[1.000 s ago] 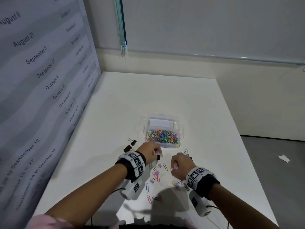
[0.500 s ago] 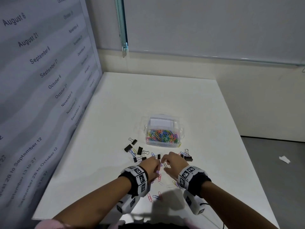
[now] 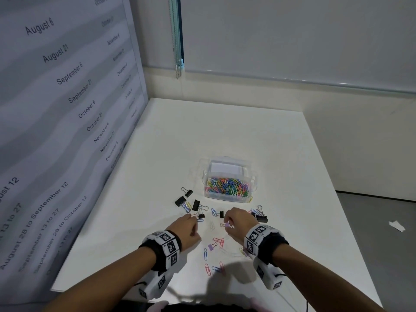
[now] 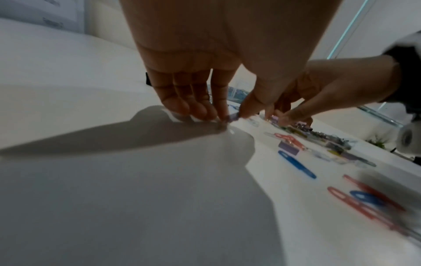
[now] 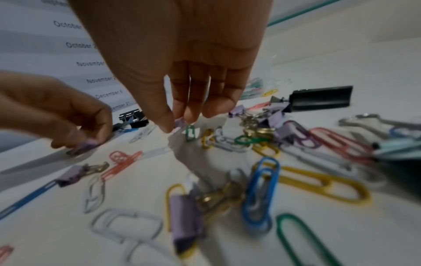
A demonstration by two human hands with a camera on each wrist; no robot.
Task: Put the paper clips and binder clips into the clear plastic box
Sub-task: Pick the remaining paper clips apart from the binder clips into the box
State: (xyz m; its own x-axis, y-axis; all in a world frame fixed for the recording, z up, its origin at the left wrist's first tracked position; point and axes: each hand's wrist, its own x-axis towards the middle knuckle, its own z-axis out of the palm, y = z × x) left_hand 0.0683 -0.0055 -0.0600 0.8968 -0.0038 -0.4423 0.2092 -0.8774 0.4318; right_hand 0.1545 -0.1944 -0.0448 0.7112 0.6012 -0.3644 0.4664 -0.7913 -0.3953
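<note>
The clear plastic box [image 3: 227,167] stands mid-table, its near half full of coloured paper clips [image 3: 227,186]. In front of it, loose paper clips [image 3: 217,243] and black binder clips [image 3: 180,201] lie scattered. My left hand [image 3: 195,219] is down on the table, thumb and forefinger pinching a small purple binder clip [image 4: 233,117]. My right hand [image 3: 226,223] is a little to its right and pinches another purple binder clip [image 5: 180,122] at table level. The right wrist view also shows the left hand [image 5: 86,144] low over the table.
The white table [image 3: 225,131] has a printed date panel [image 3: 67,97] standing along its left edge and a wall behind. More black binder clips [image 3: 261,217] lie right of my right hand. A purple binder clip [image 5: 184,216] and more paper clips lie under the right wrist.
My left hand has drawn back from the box's front to the loose clips. Both hands met in the middle, then parted slightly, and each now pinches a purple clip.
</note>
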